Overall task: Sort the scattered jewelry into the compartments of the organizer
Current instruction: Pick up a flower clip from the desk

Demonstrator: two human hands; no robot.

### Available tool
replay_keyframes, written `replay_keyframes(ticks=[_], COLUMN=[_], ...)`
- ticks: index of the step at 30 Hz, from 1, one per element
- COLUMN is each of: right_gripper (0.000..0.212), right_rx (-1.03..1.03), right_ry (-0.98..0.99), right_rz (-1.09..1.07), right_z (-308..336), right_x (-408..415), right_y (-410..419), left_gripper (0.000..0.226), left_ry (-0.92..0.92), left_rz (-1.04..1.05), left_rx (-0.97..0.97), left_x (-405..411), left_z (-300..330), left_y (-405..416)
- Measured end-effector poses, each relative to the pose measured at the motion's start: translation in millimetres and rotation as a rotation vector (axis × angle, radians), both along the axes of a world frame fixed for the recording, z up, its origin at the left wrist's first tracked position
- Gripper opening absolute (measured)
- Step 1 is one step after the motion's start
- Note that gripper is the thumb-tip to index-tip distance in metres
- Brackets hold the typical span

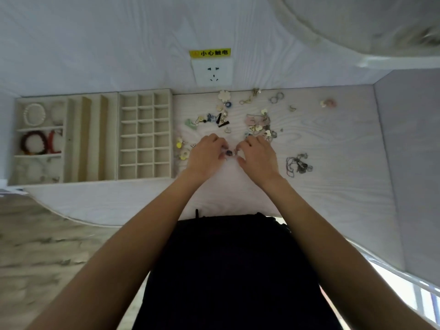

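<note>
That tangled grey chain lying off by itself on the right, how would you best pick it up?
Pinch the tangled grey metal chain at its bunched middle, coming straight down from above. It lies flat on the pale wood-grain table, apart from other pieces, so nothing blocks the right hand, which is nearest; the loose loops would likely trail.

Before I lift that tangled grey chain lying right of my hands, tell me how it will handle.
The grey chain lies in loose loops, so it will probably hang limp and swing. Its strands cross in a clump, so it will likely lift as one snarl and may snag. The links look thin, so it is probably light.
</note>
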State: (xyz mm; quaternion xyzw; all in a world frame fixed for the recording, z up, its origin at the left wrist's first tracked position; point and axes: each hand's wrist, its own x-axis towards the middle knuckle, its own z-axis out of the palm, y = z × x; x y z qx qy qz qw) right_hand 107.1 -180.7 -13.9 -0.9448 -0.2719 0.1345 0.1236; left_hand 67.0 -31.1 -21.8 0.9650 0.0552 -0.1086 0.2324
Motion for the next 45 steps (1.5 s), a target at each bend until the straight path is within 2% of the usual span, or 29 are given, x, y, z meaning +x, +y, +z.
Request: replay_keyframes(ticks=[7, 10, 13, 15, 17, 19, 23, 27, 32, 36, 41, 45], right_gripper=[0.026, 0.029, 0.020, 0.016, 0.017, 0.019, 0.032, 0.022, 0.011, 0.011, 0.014, 0.014], right_rx=[0.027, 0.090, 0.325, 0.629, 0.873, 0.881, 0.579, 0.543, 0.341, 0.278, 0.174, 0.144], right_ry=[0.036, 0.088, 0.247, 0.562, 0.814, 0.874, 0.825, 0.874, 0.586, 0.425, 0.315, 0.155], right_rz=[-0.075, -0.186, -0.433, -0.612, -0.686, -0.650, -0.419, -0.279, 0.062, 0.116, 0.118, 0.167], right_z=[4.3, 10.3, 24.2, 37.6, 47.9, 49.4, 38.2, 34.1, 22.1, 16.9, 18.5, 21.4], right_x=[3.6, 9.4, 15.5, 14.6, 8.8, -1.3, -22.1, -36.7, -51.8, -59.0, -57.2, -61.2], right_y=[-5.2, -5.5, -9.5, -9.5, -4.0, 8.9, 43.1, 81.8, 132.7, 157.5, 148.8, 142.7], left_gripper=[0.028, 0.033, 0.037, 0.038, 0.030, 0.019, 0.016, 0.017, 0.011, 0.009, 0.009, 0.010], left_ry=[0.018, 0.000, -0.061, -0.023, -0.005, -0.083, -0.200, -0.221, -0.233, -0.182, -0.085, -0.061], left_rz=[0.067, 0.066, 0.134, 0.217, 0.331, 0.434, 0.513, 0.560, 0.700, 0.720, 0.640, 0.636], left_rx=[0.009, -0.024, -0.251, -0.538, -0.783, -0.833, -0.736, -0.656, -0.574, -0.576, -0.525, -0.456], left_x=[-3.7, -8.5, -14.0, -19.9, -26.6, -37.1, -64.0, -87.9, -122.9, -132.0, -120.3, -115.9], left_z=[1.3, 1.0, 7.5, 19.6, 31.2, 38.1, 44.1, 40.5, 26.8, 20.5, 16.6, 15.0], left_y=[5.3, 0.7, -6.3, -12.3, -13.9, -7.0, 20.9, 59.4, 112.9, 136.8, 132.2, 125.0])
